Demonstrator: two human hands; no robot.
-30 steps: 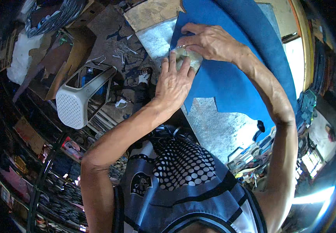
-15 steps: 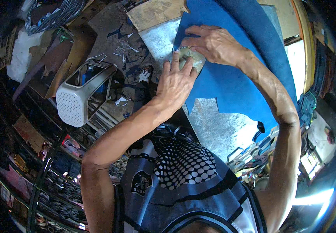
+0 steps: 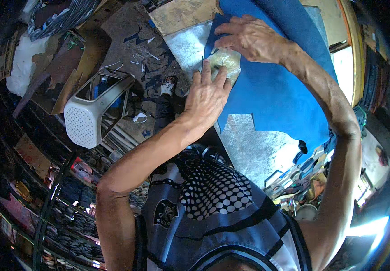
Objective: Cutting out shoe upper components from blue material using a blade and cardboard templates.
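A blue sheet, like leather or fabric [image 3: 276, 99], lies over a metal-topped table [image 3: 247, 144], its cut edge jagged. On its left margin rests a pale yellowish, shiny flat piece [image 3: 228, 64], perhaps a pattern template. My left hand [image 3: 208, 99] presses down on that piece, fingers stretched out and apart. Just beyond it, my right hand [image 3: 258, 40] hovers low over the sheet with fingers bent in. A small dark tip shows beneath those fingers, but what they hold is mostly hidden.
A white plastic stool [image 3: 84, 119] lies tipped at the left. Dark scraps and white strips litter the floor [image 3: 127, 40] beyond it. An open cardboard box [image 3: 84, 58] stands at the far left. Packed shelves [image 3: 73, 217] fill the lower left; stacked pieces [image 3: 290, 180] crowd the table's right.
My right hand has moved away from the left hand, up and slightly right, uncovering more of the pale piece. My left hand stays on the piece, shifted only slightly.
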